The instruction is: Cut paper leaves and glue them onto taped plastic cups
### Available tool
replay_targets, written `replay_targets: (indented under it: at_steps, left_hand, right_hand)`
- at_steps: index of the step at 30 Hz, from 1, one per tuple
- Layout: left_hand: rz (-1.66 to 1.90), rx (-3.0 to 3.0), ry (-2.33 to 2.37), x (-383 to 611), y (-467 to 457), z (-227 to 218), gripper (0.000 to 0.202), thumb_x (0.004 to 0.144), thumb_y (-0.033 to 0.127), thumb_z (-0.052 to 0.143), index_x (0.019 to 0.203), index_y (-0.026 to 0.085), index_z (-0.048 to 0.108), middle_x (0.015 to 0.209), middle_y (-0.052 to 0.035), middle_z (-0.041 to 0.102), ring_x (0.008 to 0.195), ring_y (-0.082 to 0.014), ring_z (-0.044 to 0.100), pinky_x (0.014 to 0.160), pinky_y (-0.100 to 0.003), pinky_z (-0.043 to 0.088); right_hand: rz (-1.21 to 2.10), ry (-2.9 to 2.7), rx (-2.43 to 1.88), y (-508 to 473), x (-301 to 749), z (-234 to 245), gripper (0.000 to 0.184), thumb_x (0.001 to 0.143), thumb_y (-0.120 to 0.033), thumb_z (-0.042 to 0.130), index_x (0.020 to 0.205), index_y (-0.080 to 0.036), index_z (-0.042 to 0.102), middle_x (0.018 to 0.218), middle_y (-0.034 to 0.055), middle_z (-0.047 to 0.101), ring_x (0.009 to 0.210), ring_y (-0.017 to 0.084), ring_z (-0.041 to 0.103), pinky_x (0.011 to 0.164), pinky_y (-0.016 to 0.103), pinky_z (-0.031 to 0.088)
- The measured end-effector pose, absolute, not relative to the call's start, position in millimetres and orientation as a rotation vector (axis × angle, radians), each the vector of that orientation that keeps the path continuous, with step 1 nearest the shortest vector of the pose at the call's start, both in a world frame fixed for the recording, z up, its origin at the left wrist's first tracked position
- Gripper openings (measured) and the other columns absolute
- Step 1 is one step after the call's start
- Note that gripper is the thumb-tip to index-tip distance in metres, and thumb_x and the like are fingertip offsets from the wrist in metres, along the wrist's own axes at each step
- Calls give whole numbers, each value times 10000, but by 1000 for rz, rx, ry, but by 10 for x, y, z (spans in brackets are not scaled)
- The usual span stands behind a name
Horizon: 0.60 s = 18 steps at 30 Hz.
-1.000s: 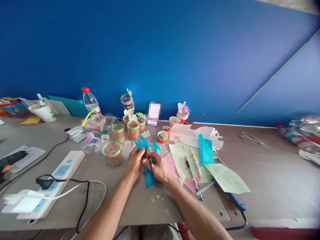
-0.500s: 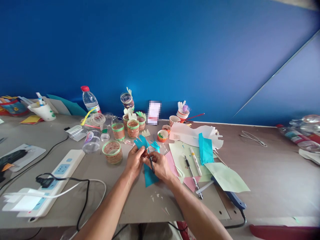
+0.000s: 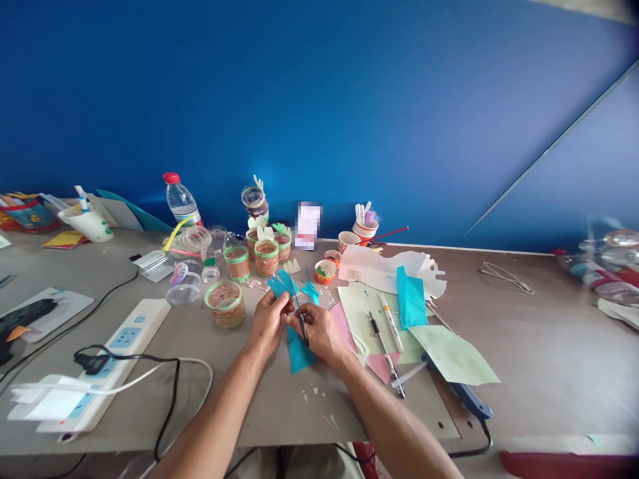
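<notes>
My left hand pinches a piece of teal paper cut into pointed shapes, held just above the table. My right hand is closed round small dark scissors, whose blades point up at the paper between both hands. A longer strip of the same teal paper hangs down under my hands onto the grey table. Small paper scraps lie below on the table.
Several rope-wrapped jars and a water bottle stand behind my hands. Pens, pale green, pink and teal sheets lie to the right. A white power strip with black cable and a glue gun lie left.
Almost nothing has moved. My hands stay together with the teal paper and scissors, the view shifting only slightly.
</notes>
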State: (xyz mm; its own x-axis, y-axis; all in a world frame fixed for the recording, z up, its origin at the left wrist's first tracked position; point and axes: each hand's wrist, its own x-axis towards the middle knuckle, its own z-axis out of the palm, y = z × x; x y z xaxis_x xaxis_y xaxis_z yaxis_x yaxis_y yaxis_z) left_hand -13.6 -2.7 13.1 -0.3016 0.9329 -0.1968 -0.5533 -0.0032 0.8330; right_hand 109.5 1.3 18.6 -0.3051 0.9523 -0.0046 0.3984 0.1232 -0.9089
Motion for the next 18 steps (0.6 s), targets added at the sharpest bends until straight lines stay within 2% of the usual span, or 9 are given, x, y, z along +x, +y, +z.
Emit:
replay_targets:
  at_steps: [11, 18]
  left_hand:
    - [1596, 499, 1057, -148, -25, 139, 338, 542, 370, 817, 654, 158, 579, 593, 20, 604, 535, -94, 536, 516, -211, 386]
    - [1593, 499, 1061, -162, -22, 132, 355, 537, 380, 823, 655, 157, 573, 591, 19, 605, 545, -97, 548, 525, -207, 401]
  right_hand:
    - [1128, -1817, -1351, 36, 1096, 164, 227, 717, -401, 674, 731, -177, 647, 546, -56, 416, 528, 98, 331, 498, 233, 288]
    - [1068, -1860, -1346, 25, 1098, 175, 302, 742, -493, 638, 680, -198, 619, 518, -51, 414, 514, 105, 336, 472, 227, 290]
